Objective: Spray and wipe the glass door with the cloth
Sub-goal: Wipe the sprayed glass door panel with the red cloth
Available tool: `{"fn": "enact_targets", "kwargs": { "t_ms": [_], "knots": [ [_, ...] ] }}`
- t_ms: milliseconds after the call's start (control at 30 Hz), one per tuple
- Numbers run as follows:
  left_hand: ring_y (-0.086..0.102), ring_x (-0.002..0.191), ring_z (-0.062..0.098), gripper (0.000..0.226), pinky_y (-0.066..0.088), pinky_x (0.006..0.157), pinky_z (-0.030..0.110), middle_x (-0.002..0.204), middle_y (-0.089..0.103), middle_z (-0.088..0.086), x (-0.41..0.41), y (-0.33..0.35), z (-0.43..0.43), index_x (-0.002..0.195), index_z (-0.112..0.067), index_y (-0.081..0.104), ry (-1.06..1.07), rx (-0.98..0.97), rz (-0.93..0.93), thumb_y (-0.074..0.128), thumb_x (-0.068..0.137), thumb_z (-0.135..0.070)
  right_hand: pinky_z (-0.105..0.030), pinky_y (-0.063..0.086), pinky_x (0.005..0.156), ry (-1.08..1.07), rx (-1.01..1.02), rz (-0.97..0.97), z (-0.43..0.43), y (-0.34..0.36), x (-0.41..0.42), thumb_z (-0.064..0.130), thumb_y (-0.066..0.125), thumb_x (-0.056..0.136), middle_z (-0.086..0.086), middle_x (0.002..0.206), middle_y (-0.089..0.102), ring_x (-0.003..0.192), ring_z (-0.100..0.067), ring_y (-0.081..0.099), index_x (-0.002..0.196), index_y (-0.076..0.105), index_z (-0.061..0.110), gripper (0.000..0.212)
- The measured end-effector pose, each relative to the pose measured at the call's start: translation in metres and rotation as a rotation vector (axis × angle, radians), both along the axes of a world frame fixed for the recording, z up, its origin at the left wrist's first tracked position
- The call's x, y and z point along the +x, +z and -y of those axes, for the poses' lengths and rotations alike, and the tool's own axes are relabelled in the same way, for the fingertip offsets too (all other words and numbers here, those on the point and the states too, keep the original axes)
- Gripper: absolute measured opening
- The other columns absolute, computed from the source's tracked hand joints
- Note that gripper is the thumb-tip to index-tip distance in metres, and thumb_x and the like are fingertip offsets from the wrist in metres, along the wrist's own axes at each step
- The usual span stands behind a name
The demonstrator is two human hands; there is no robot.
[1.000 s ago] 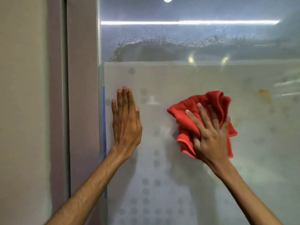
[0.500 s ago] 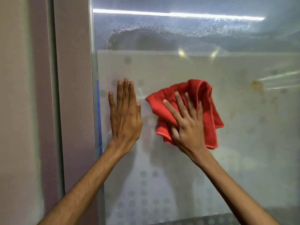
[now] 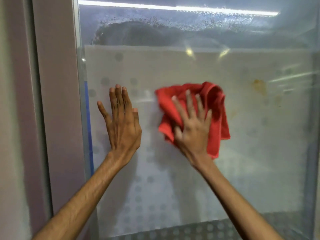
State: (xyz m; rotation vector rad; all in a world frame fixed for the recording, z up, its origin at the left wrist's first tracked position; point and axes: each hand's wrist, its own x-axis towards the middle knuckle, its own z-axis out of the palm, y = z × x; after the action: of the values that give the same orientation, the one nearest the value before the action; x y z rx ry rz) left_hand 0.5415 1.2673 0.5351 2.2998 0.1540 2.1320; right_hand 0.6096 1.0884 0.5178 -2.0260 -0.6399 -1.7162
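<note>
The glass door (image 3: 259, 135) fills most of the head view, with a frosted dotted film over its middle and clear glass above. My right hand (image 3: 192, 125) presses a crumpled red cloth (image 3: 216, 115) flat against the frosted glass, fingers spread over it. My left hand (image 3: 123, 122) lies flat on the glass to the left of the cloth, fingers together and pointing up, holding nothing. Spray droplets (image 3: 173, 23) cling to the clear glass near the top. No spray bottle is in view.
A pale door frame (image 3: 57, 101) and wall stand at the left, with a blue strip (image 3: 88, 127) along the glass edge. An orange-brown smudge (image 3: 258, 85) marks the glass to the right of the cloth. A bright light strip (image 3: 173, 7) reflects at the top.
My right hand slid the cloth left toward my left hand, then stayed close beside it with its fingers spread wider. My left hand stayed flat on the glass.
</note>
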Motion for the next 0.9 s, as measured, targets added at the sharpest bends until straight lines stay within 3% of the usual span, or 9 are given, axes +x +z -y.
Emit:
{"fn": "enact_targets", "kwargs": {
  "t_ms": [67, 167, 333, 467, 533, 633, 767, 833, 900],
  "knots": [
    [0.003, 0.152, 0.03, 0.059, -0.005, 0.118, 0.061, 0.164, 0.008, 0.016, 0.001, -0.001, 0.002, 0.155, 0.0, 0.009, 0.002, -0.007, 0.01, 0.033, 0.104, -0.016, -0.053, 0.029, 0.108, 0.005, -0.112, 0.047, 0.004, -0.058, -0.004, 0.043, 0.051, 0.076, -0.001, 0.163, 0.026, 0.142, -0.029, 0.035, 0.151, 0.039, 0.038, 0.077],
    [0.002, 0.153, 0.028, 0.057, -0.005, 0.119, 0.061, 0.164, 0.008, 0.015, 0.003, -0.006, 0.006, 0.155, 0.0, 0.01, -0.005, -0.014, 0.0, 0.029, 0.104, -0.017, -0.042, 0.032, 0.086, -0.015, -0.193, 0.052, 0.04, -0.105, 0.004, 0.042, 0.052, 0.075, 0.003, 0.163, 0.024, 0.132, -0.023, 0.043, 0.15, 0.036, 0.043, 0.076],
    [0.001, 0.153, 0.023, 0.058, -0.012, 0.119, 0.054, 0.164, 0.008, 0.013, 0.019, -0.026, 0.047, 0.155, -0.001, 0.012, -0.025, 0.09, -0.074, 0.025, 0.103, -0.022, -0.048, 0.023, 0.113, -0.035, 0.102, 0.026, 0.094, -0.007, 0.041, 0.038, 0.056, 0.083, -0.002, 0.161, 0.033, 0.148, -0.026, 0.029, 0.149, 0.039, 0.041, 0.069],
    [0.005, 0.152, 0.024, 0.058, -0.011, 0.121, 0.049, 0.163, 0.008, 0.011, 0.041, -0.019, 0.09, 0.154, 0.0, 0.014, -0.014, 0.084, -0.043, 0.027, 0.102, -0.021, -0.051, 0.022, 0.115, 0.027, 0.12, 0.016, 0.08, 0.037, 0.037, 0.037, 0.048, 0.077, -0.006, 0.163, 0.03, 0.151, -0.026, 0.024, 0.15, 0.042, 0.035, 0.073],
    [0.007, 0.152, 0.025, 0.058, -0.008, 0.122, 0.047, 0.162, 0.012, 0.014, 0.048, -0.014, 0.099, 0.153, 0.002, 0.016, 0.004, 0.088, -0.022, 0.03, 0.101, -0.019, -0.048, 0.021, 0.116, 0.073, 0.001, 0.059, 0.08, 0.01, 0.038, 0.041, 0.047, 0.085, -0.005, 0.163, 0.029, 0.152, -0.025, 0.022, 0.15, 0.042, 0.032, 0.066],
    [0.008, 0.152, 0.027, 0.058, -0.004, 0.123, 0.045, 0.162, 0.016, 0.017, 0.05, -0.014, 0.098, 0.153, 0.003, 0.018, 0.017, 0.109, -0.018, 0.033, 0.1, -0.016, -0.051, 0.026, 0.118, 0.038, -0.083, 0.126, 0.112, -0.036, 0.052, 0.056, 0.03, 0.101, -0.006, 0.16, 0.034, 0.15, -0.026, 0.028, 0.148, 0.046, 0.03, 0.057],
    [0.003, 0.153, 0.026, 0.06, -0.008, 0.123, 0.043, 0.164, 0.008, 0.014, 0.05, -0.014, 0.1, 0.154, 0.001, 0.013, 0.029, 0.101, -0.029, 0.031, 0.101, -0.019, -0.057, 0.016, 0.12, -0.109, 0.168, 0.078, 0.169, 0.018, 0.083, 0.049, 0.042, 0.097, -0.007, 0.161, 0.033, 0.15, -0.03, 0.027, 0.151, 0.042, 0.031, 0.057],
    [0.0, 0.153, 0.024, 0.059, -0.008, 0.124, 0.041, 0.164, 0.007, 0.014, 0.052, -0.012, 0.108, 0.155, 0.001, 0.012, 0.021, 0.093, -0.028, 0.028, 0.101, -0.02, -0.059, 0.015, 0.12, -0.066, 0.29, 0.013, 0.175, 0.068, 0.084, 0.046, 0.04, 0.095, -0.008, 0.163, 0.029, 0.151, -0.03, 0.024, 0.153, 0.037, 0.031, 0.06],
    [0.0, 0.153, 0.023, 0.059, -0.008, 0.124, 0.039, 0.164, 0.008, 0.014, 0.056, -0.009, 0.117, 0.155, 0.0, 0.012, -0.001, 0.092, -0.023, 0.027, 0.101, -0.021, -0.059, 0.015, 0.12, -0.007, 0.27, 0.01, 0.162, 0.096, 0.081, 0.041, 0.041, 0.091, -0.007, 0.165, 0.024, 0.152, -0.029, 0.019, 0.154, 0.033, 0.034, 0.064]
  ]
}}
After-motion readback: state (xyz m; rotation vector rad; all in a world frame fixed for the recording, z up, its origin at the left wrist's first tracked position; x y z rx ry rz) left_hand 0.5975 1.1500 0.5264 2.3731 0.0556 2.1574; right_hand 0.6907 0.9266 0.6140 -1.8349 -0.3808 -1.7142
